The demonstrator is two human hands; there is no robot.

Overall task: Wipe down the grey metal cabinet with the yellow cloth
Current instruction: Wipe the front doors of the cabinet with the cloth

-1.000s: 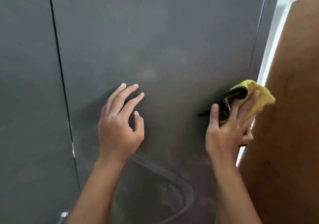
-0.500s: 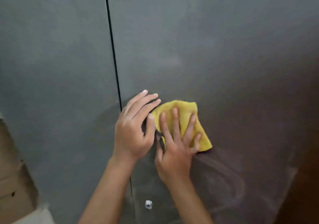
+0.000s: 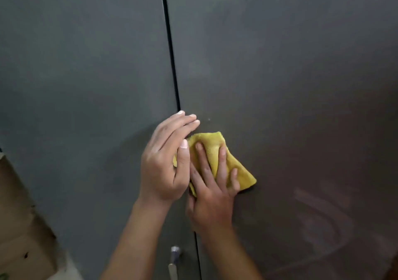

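The grey metal cabinet fills the view, its two doors split by a dark vertical seam. My right hand presses the yellow cloth flat against the right door with spread, straight fingers, just right of the seam. My left hand rests its fingertips on the cabinet at the seam, fingers nearly straight, and overlaps the cloth's left edge. It holds nothing. Curved wipe streaks show on the right door at the lower right.
A metal handle sticks out near the seam below my arms. A brown cardboard box stands at the lower left beside the cabinet.
My right hand swept the cloth from the door's right edge leftward to the seam. Over the last half second the view shifted left, and my left hand now overlaps the cloth's edge.
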